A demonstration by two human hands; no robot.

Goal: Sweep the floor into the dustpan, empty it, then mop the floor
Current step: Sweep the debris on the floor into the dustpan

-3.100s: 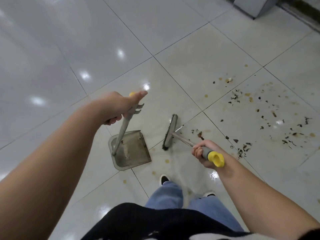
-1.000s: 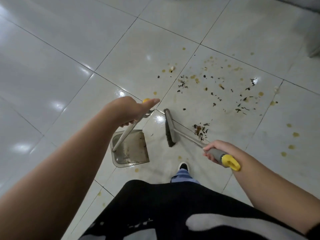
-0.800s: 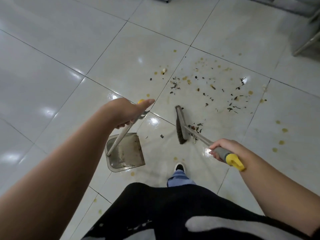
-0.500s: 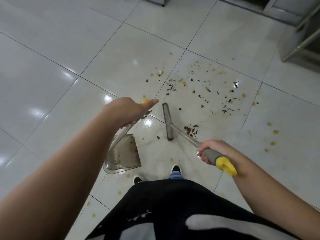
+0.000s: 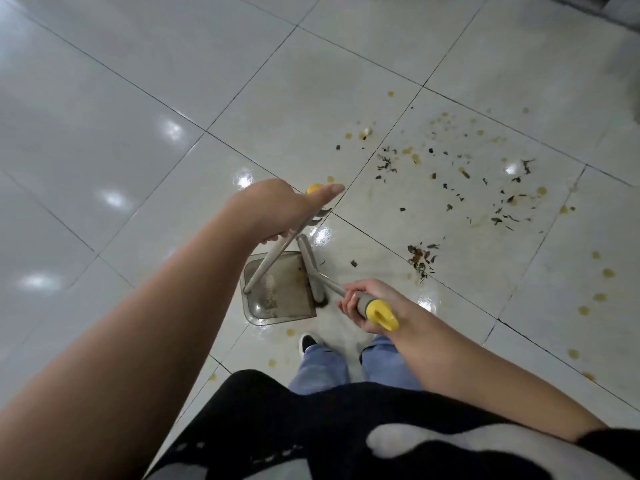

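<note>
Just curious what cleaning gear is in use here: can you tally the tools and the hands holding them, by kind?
Brush: 1, handle held by the right hand
Dustpan: 1, handle held by the left hand
Hands: 2
Yellow handle caps: 2, one on each tool
Total: 2 tools, 2 hands

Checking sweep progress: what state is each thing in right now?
dustpan: flat on the floor, some dirt inside
brush: head at the dustpan's open edge
left hand: grips the dustpan handle
right hand: grips the brush handle
debris: mostly unswept
</note>
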